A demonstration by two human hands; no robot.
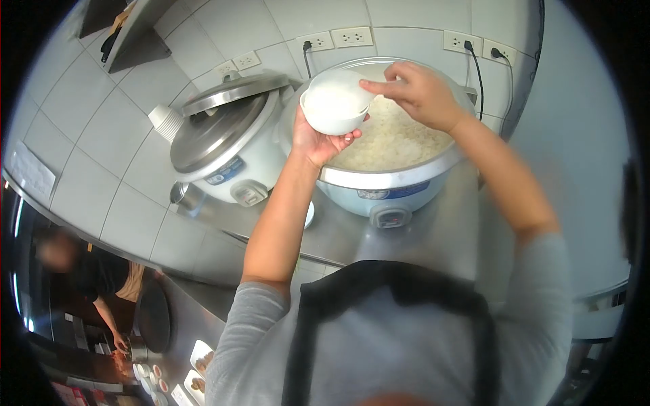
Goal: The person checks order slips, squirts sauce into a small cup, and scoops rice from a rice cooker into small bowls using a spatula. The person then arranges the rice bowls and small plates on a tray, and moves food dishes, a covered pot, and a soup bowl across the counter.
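White bowl [333,126] held over the open rice cooker [406,197]

The white bowl is cupped from below by the left hand [313,141], with the fingers curled around its underside; it is held in the air over the left part of the open cooker's rim. A pale translucent piece [349,86], whose exact kind cannot be told, is pinched at its edge between the thumb and fingers of the right hand [418,96] and is held across the mouth of the bowl. What lies in the bowl cannot be clearly made out behind it.

The open cooker, filled with cooked rice [382,147], is set by the right edge of the steel counter [443,240]. To its left, a second rice cooker [261,162] is topped with two metal lids, the upper lid [247,93] tilted on the lower lid [213,143]. A metal cup [181,193] is placed near the counter's left end, and a small white dish [310,214], partly hidden by the left forearm, near its front edge. Beyond the second cooker, a stack of white cups [166,122] is seen. Black plugs [468,45] are fitted into the wall outlets [352,36].

At lower left, a metal pot [137,348] is approached by a co-worker's hand [120,342]; whether it is touched cannot be told.
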